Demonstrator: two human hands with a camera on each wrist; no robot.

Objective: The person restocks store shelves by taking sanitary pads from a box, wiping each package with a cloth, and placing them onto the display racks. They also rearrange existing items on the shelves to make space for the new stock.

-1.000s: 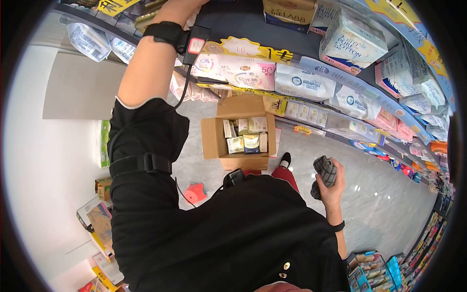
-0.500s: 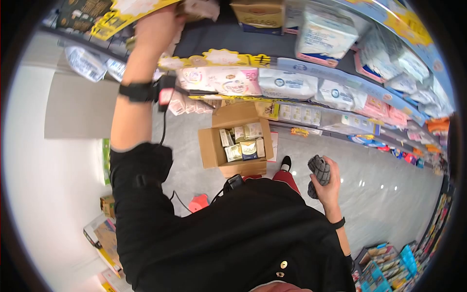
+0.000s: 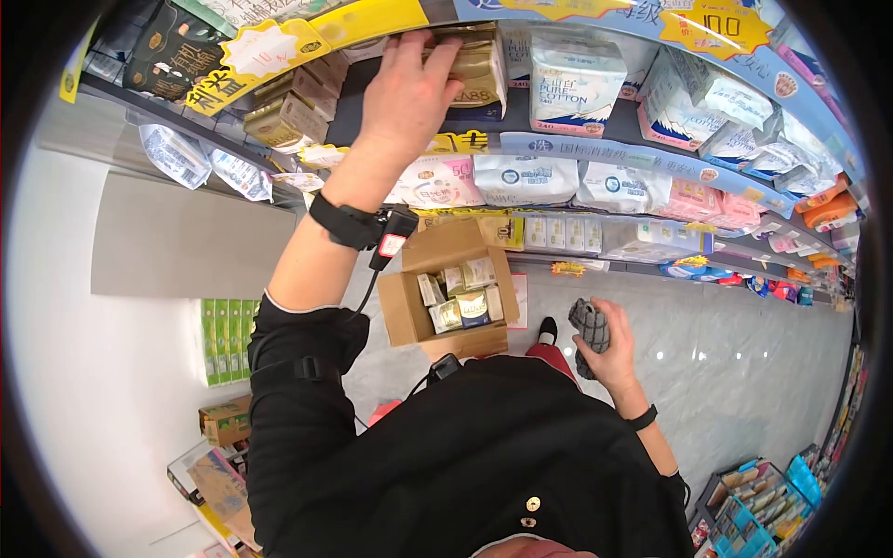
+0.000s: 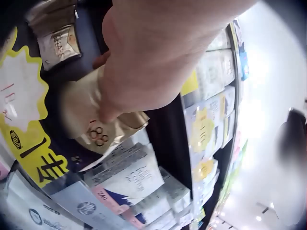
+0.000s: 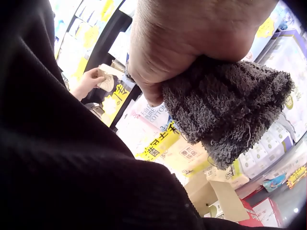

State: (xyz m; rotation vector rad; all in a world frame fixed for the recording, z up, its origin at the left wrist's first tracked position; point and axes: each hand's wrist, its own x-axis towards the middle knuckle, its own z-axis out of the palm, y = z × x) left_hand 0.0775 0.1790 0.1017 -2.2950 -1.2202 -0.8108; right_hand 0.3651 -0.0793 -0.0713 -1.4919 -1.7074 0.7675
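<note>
On the upper shelf, my left hand (image 3: 405, 102) grips a gold package (image 3: 484, 82) with a dark blue lower edge, its fingers over the top. The left wrist view has the same hand (image 4: 148, 57) large over the gold package (image 4: 103, 139), which leans and partly hides the fingertips. Low on the right, my right hand (image 3: 616, 352) holds a crumpled grey checked cloth (image 3: 590, 330), away from the shelf. Up close, the right wrist view shows the cloth (image 5: 230, 105) bunched beneath the right hand (image 5: 187, 38).
White cotton packages (image 3: 577, 84) stand right of the gold one; gold-brown packs (image 3: 284, 121) lie left. Yellow price signs (image 3: 265, 51) line the shelf edge. Below, an open cardboard box (image 3: 400, 312) holding several packs sits on the floor. Green packs (image 3: 228, 339) stand by the wall.
My left hand has moved right along the shelf from the gold-brown packs onto the gold package. The right hand still holds the cloth and has shifted slightly left in the head view.
</note>
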